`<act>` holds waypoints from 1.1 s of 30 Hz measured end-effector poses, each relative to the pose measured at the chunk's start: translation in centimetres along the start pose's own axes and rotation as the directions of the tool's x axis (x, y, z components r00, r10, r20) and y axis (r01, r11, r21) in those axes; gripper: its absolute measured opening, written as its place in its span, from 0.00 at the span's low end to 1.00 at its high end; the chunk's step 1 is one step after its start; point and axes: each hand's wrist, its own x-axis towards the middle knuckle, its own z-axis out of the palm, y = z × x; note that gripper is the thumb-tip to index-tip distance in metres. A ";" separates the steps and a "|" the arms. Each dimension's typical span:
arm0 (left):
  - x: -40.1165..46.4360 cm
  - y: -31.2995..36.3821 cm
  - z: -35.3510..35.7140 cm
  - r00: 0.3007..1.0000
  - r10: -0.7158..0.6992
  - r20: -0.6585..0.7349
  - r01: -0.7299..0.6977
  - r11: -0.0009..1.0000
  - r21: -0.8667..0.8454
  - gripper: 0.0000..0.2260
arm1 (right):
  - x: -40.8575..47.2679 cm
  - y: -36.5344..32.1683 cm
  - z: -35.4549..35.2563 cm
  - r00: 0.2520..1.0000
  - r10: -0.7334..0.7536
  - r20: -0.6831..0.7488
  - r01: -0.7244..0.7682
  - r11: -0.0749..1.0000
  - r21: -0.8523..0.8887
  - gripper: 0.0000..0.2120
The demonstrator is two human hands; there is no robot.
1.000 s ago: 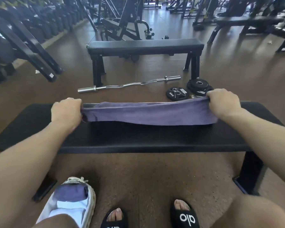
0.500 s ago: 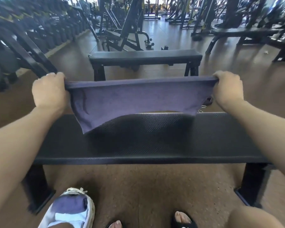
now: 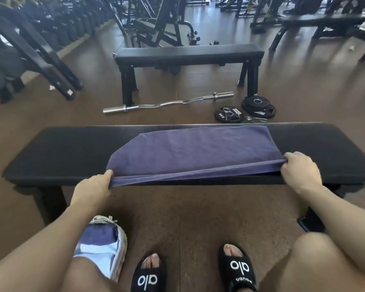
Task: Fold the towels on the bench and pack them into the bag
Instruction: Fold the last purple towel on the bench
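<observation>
The purple towel [image 3: 194,148] lies spread across the middle of the counter [image 3: 61,150], its far edge just short of the counter's far edge and its near edge lifted a little above the near edge. The left hand [image 3: 93,186] pinches the near left corner and the right hand [image 3: 299,171] pinches the near right corner, each grip closed tight on the cloth. Holding both corners apart keeps the near edge taut and straight, which probably lets the cloth settle flat so a clean fold can follow; the left far corner looks rounded or tucked under rather than squared.

The bag [image 3: 105,245] stands on the floor by the person's left leg, below the counter's near edge, its mouth open upward. Purple and pale folded cloth already show inside, so packing seems partly done.

The counter is a black padded gym bench with a textured top. Beyond it, on the brown floor, lie a curl bar [image 3: 169,103] and weight plates [image 3: 244,110], then a second bench [image 3: 188,53], with racks and machines behind.
</observation>
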 end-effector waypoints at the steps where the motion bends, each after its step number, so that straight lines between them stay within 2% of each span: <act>1: -0.2 0.1 0.1 0.999 -0.038 0.013 0.038 0.998 -0.041 0.08 | -0.2 -0.1 0.2 1.000 0.017 0.026 -0.017 1.000 0.012 0.06; 5: -0.4 0.4 -0.2 0.983 -0.179 0.041 0.183 0.948 -0.262 0.07 | -0.7 -0.9 0.3 0.984 0.157 0.081 -0.166 0.980 0.113 0.17; 7: -0.3 0.4 -0.4 0.962 -0.262 0.076 0.269 0.866 -0.422 0.06 | -0.5 -1.6 0.0 0.967 0.229 0.110 -0.245 0.955 0.165 0.19; 8: 0.0 0.4 -0.4 0.947 -0.303 0.106 0.311 0.786 -0.535 0.06 | -0.4 -1.8 0.0 0.958 0.254 0.133 -0.275 0.944 0.180 0.19; 10: 0.7 0.5 -0.5 0.922 -0.342 0.181 0.352 0.548 -0.759 0.07 | -0.3 -2.1 0.0 0.950 0.258 0.174 -0.289 0.938 0.192 0.17; 11: 0.9 0.6 -0.6 0.921 -0.336 0.199 0.346 0.463 -0.816 0.08 | -0.2 -2.2 0.0 0.952 0.242 0.187 -0.278 0.941 0.195 0.16; 12: 1.2 0.7 -0.8 0.932 -0.308 0.192 0.319 0.440 -0.840 0.11 | -0.1 -2.3 0.0 0.954 0.227 0.198 -0.265 0.944 0.195 0.16; 14: 1.7 0.6 -1.1 0.975 -0.178 0.131 0.208 0.549 -0.810 0.17 | 0.1 -2.5 0.1 0.953 0.214 0.215 -0.249 0.956 0.154 0.17; 16: 2.3 0.2 -1.4 0.995 0.060 0.076 0.011 0.712 -0.702 0.22 | 0.2 -2.9 0.2 0.957 0.209 0.200 -0.219 0.975 0.027 0.18; 17: 2.7 -0.1 -1.4 0.981 0.178 0.073 -0.093 0.771 -0.630 0.23 | 0.2 -3.1 0.1 0.967 0.198 0.160 -0.190 0.980 -0.064 0.17; 18: 3.1 -0.6 -1.5 0.961 0.259 0.096 -0.159 0.804 -0.573 0.23 | 0.2 -3.4 0.1 0.982 0.162 0.093 -0.146 0.977 -0.157 0.16; 20: 4.1 -1.5 -2.0 0.937 0.299 0.179 -0.160 0.826 -0.540 0.25 | 0.5 -4.4 0.1 1.000 -0.001 -0.023 -0.006 0.955 -0.296 0.15; 21: 4.3 -1.5 -2.7 0.939 0.268 0.217 -0.094 0.803 -0.588 0.25 | 0.7 -5.2 0.1 0.994 -0.097 -0.041 0.079 0.945 -0.319 0.15; 23: 5.0 -1.4 -3.7 0.959 0.111 0.262 0.127 0.657 -0.743 0.21 | 1.1 -7.1 0.5 0.968 -0.252 0.013 0.247 0.938 -0.244 0.16; 24: 5.6 -1.3 -3.8 0.959 -0.004 0.283 0.236 0.562 -0.792 0.20 | 1.2 -8.3 0.9 0.949 -0.306 0.068 0.313 0.939 -0.144 0.17; 26: 6.8 -1.1 -3.5 0.917 -0.198 0.346 0.398 0.469 -0.788 0.17 | 1.0 -10.8 1.7 0.906 -0.390 0.166 0.384 0.921 0.068 0.19; 28: 7.8 -0.6 -3.1 0.888 -0.277 0.367 0.460 0.505 -0.730 0.21 | 1.1 -12.9 3.0 0.862 -0.474 0.178 0.454 0.879 0.146 0.20; 30: 8.6 0.4 -2.8 0.905 -0.273 0.326 0.425 0.587 -0.689 0.29 | 1.3 -14.8 4.3 0.835 -0.500 0.228 0.477 0.866 0.151 0.21; 31: 9.0 0.9 -2.7 0.913 -0.274 0.301 0.407 0.595 -0.693 0.32 | 1.4 -15.6 4.9 0.827 -0.483 0.289 0.462 0.875 0.141 0.22; 33: 10.1 1.9 -2.6 0.910 -0.298 0.287 0.409 0.541 -0.735 0.36 | 1.7 -16.6 5.8 0.809 -0.424 0.407 0.426 0.900 0.092 0.24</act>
